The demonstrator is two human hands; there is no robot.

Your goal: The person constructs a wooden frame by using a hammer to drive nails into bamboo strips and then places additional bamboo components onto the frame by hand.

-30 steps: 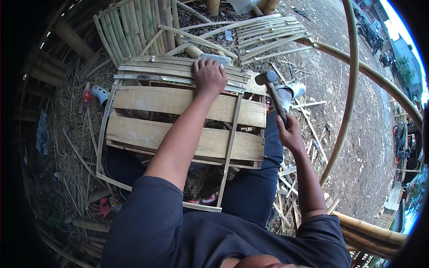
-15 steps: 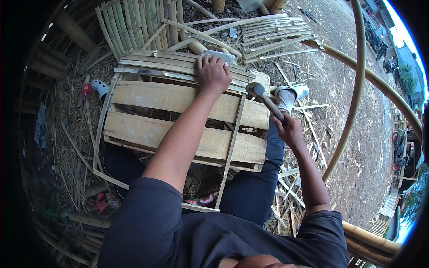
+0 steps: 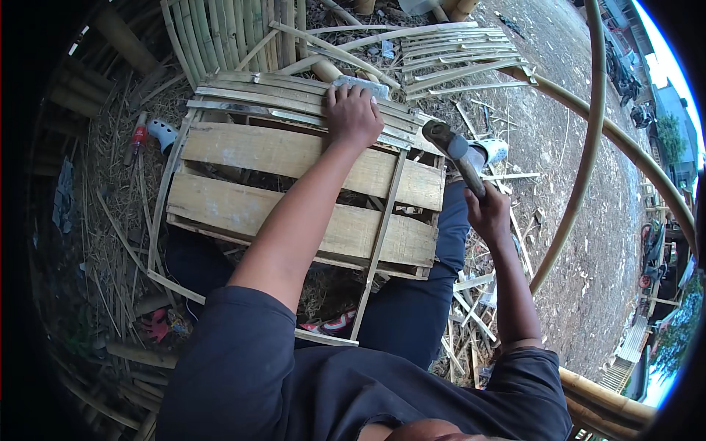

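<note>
My right hand (image 3: 488, 213) is closed round the handle of a hammer (image 3: 457, 149), whose metal head is raised at the right end of the bamboo slats (image 3: 254, 98). Those slats lie side by side across the far part of a low wooden-plank bench (image 3: 235, 209). My left hand (image 3: 354, 119) presses down on them, its fingers bent over the far slats and reaching a grey block (image 3: 365, 87) just behind. What lies under the fingertips is hidden. A thin frame strip (image 3: 384, 231) runs from the slats toward me over the planks.
Behind the bench stand a bamboo slat panel (image 3: 220, 37) and another slatted piece (image 3: 460, 55). A curved bamboo pole (image 3: 594, 147) arches on the right. A red-labelled bottle (image 3: 140, 132) lies at left. Bamboo scraps (image 3: 474, 309) litter the ground beside my leg.
The hammer has turned in my right hand, which has shifted slightly right and nearer me; its head now tilts to the far left. My left hand stays on the slats.
</note>
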